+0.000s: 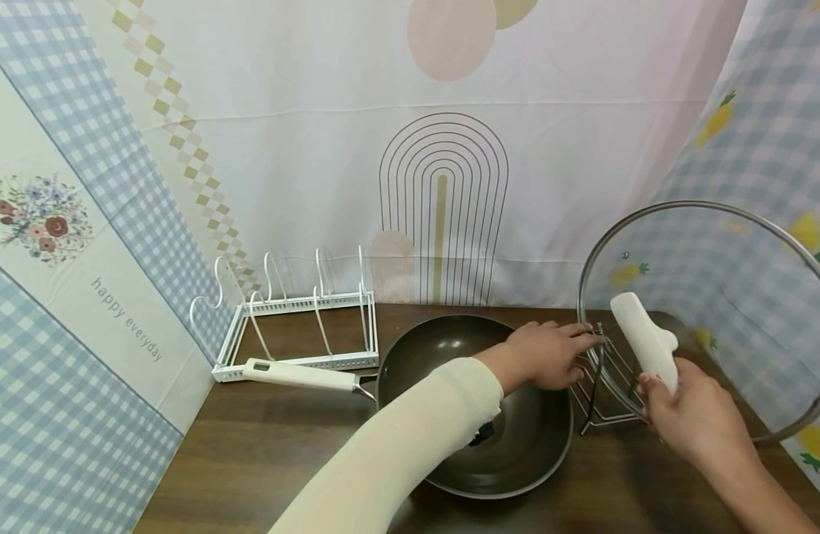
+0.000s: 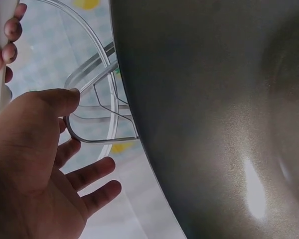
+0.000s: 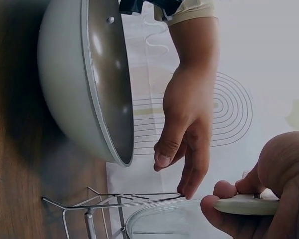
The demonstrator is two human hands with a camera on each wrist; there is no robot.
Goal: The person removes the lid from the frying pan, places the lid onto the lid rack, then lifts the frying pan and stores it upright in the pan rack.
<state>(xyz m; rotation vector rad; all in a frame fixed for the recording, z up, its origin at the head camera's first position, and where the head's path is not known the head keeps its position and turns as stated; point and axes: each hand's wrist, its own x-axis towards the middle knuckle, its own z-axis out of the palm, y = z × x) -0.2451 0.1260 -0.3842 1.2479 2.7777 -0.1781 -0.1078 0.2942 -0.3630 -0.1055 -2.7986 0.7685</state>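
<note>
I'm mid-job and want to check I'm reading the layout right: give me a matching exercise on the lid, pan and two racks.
Things:
1. Glass lid
2. Pan
3. Hooked rack
4. Wire rack

Places and states:
A. Dark inside, long handle pointing to the person's left
B. At its top, the left hand's fingertips
C. White, leftmost of the four
D. Held up by its pale grip in the right hand

Pairs: 1-D, 2-A, 3-C, 4-B
</note>
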